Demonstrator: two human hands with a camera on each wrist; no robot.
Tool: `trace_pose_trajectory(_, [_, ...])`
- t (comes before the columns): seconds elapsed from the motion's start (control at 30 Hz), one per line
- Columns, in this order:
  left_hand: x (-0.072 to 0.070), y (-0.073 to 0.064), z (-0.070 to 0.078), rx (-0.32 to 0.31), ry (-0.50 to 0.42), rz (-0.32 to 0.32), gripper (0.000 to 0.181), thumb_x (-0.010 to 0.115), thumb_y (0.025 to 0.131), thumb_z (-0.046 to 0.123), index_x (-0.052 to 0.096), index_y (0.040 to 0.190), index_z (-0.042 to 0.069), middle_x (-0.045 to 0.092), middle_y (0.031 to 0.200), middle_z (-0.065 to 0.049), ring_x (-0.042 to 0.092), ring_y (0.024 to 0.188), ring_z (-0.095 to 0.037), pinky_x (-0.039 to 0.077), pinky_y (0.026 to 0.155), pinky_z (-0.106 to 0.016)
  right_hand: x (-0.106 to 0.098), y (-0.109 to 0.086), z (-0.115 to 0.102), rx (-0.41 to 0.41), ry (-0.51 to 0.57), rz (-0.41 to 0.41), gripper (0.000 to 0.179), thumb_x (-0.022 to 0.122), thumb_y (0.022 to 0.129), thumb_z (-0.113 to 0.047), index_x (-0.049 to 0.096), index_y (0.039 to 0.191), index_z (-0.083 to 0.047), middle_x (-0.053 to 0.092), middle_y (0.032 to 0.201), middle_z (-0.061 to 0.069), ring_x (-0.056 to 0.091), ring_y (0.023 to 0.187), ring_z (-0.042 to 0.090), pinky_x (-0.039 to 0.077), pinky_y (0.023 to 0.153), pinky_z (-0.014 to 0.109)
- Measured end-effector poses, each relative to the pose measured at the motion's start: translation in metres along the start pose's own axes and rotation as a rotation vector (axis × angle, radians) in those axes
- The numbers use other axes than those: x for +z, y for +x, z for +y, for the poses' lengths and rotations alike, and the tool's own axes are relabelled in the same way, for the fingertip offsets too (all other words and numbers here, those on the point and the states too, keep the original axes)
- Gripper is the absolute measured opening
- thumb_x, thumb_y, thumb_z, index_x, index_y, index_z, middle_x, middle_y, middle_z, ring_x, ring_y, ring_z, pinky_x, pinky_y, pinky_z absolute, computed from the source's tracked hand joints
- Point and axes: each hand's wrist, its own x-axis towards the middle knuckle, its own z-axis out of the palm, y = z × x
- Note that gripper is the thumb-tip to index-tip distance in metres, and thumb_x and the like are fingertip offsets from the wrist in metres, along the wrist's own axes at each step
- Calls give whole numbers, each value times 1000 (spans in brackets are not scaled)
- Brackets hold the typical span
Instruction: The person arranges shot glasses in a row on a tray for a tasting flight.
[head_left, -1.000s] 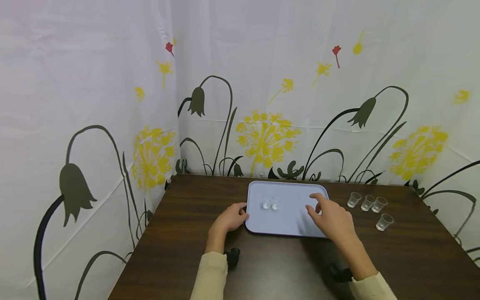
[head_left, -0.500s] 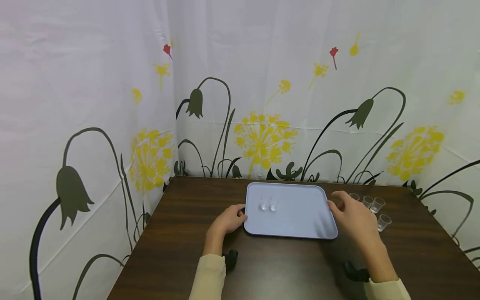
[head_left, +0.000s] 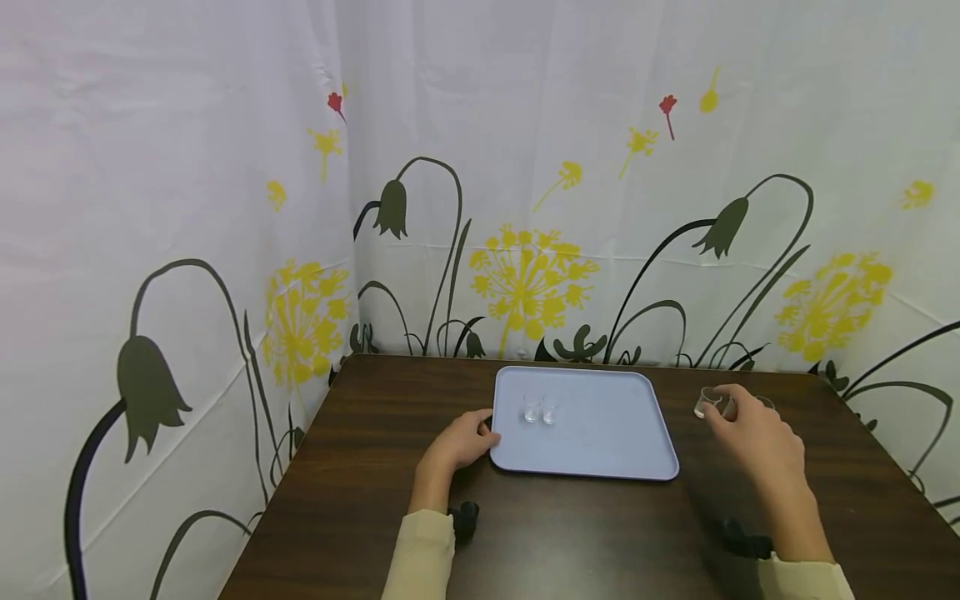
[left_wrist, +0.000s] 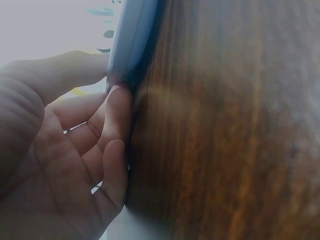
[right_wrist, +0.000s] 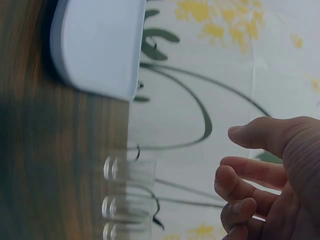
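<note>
My left hand (head_left: 457, 440) holds the left edge of a pale blue tray (head_left: 600, 446). In the left wrist view its thumb lies at the rim and the fingertips (left_wrist: 120, 102) tuck beneath. Two small clear cups (head_left: 532, 411) stand side by side on the tray's left half. Right of the tray, my right hand (head_left: 767, 442) hovers over several more clear cups (head_left: 705, 406), partly hiding them. In the right wrist view its fingers (right_wrist: 237, 212) are loosely bent, with the thumb apart and nothing between them. The upright cups (right_wrist: 131, 171) stand a little way off from the fingertips.
A dark wooden table (head_left: 570, 533) carries everything. Behind it and at the left hangs a white curtain (head_left: 525, 125) printed with flowers. A black wrist device (head_left: 465, 521) sits under the left wrist, another (head_left: 746, 540) under the right.
My right hand has moved right, from above the tray's right side to over the loose cups. The left hand stays on the tray edge. The two cups on the tray stay put.
</note>
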Motion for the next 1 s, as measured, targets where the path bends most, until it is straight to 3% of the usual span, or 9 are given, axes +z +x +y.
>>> trace_pose_trajectory(0.3, [2, -1, 1, 7, 10, 10, 57, 71, 101, 19, 56, 152, -2, 57, 83, -1, 47, 66, -15, 37, 60, -30, -8, 4, 34, 102, -11, -6, 67, 55, 107, -54, 49, 154, -7, 69, 129, 31, 69, 92, 50, 48, 65, 57])
trace_pose_trajectory(0.47, [3, 0, -1, 10, 13, 3, 58, 70, 102, 18, 54, 154, -3, 56, 82, -1, 47, 67, -14, 37, 61, -30, -12, 7, 46, 142, -12, -44, 73, 53, 107, -58, 45, 157, -7, 65, 134, 34, 68, 97, 53, 47, 68, 59])
trace_pose_trajectory(0.7, [0, 0, 2, 5, 25, 2, 58, 65, 104, 18, 51, 156, -3, 54, 80, 0, 46, 67, -14, 36, 62, -30, -18, 9, 58, 201, 3, -80, 80, 48, 106, -65, 41, 161, -6, 53, 146, 40, 59, 116, 64, 45, 81, 69])
trace_pose_trajectory(1.0, [1, -1, 3, 19, 27, 4, 58, 66, 104, 18, 51, 156, -3, 56, 82, -1, 47, 69, -14, 37, 63, -29, -14, 13, 76, 264, -16, -145, 91, 49, 103, -73, 37, 160, -3, 45, 150, 44, 57, 117, 65, 48, 79, 68])
